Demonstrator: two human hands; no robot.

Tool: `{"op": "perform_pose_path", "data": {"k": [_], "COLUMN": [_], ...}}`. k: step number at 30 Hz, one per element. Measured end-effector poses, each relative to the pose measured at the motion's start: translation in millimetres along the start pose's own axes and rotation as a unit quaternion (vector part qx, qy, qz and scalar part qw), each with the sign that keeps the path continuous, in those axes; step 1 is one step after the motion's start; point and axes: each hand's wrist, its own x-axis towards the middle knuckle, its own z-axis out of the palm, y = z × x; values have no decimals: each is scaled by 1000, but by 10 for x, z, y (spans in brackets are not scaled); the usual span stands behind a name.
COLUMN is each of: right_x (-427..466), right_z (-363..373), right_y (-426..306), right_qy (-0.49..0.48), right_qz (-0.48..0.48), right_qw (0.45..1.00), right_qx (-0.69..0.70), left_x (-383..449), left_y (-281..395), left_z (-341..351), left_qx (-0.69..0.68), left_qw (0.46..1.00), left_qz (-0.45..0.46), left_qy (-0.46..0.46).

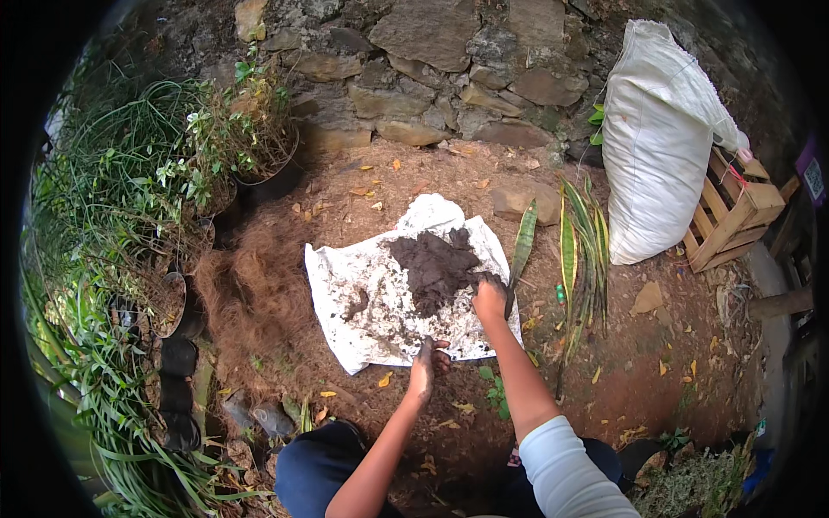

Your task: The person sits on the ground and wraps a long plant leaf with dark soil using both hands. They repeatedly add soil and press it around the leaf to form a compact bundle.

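Observation:
A heap of dark wet soil (432, 269) lies on a white woven sack (343, 275) spread on the ground, with crumbs of soil scattered over it. My right hand (490, 292), dark with soil, is at the right edge of the heap; its fingers are partly hidden, so what it grips does not show. Close by on its right, a snake plant leaf (524, 239) stands out past the sack's edge. My left hand (429, 368), also soiled, hovers at the sack's near edge with its fingers apart and nothing in them.
Brown coir fibre (252, 291) is piled left of the sack, beside potted plants (269, 178). On the right lie snake plant leaves (586, 252), with a full white sack (654, 149) and a wooden crate (735, 213) behind. A flat stone (528, 202) and a stone wall (427, 78) are farther back.

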Motion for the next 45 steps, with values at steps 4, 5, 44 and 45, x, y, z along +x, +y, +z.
{"op": "perform_pose_path", "data": {"k": [4,5,44,45], "right_x": [131,209,-3048,-3048], "right_z": [-130,-78,-2783,-2750], "right_y": [49,225,-977,-913], "right_qy": [-5,34,-13,-17], "right_qz": [84,66,126,110], "right_qw": [989,952,379,349], "right_qx": [121,298,917,931], "left_x": [-93,-88,-2270,-2373], "left_y": [17,16,-184,-142], "left_z": [-55,-17,272,298], "left_qx": [9,9,268,150], "left_qw": [1000,999,929,962], "left_qz": [18,29,254,229], "left_qy": [-2,-11,25,-14]}}
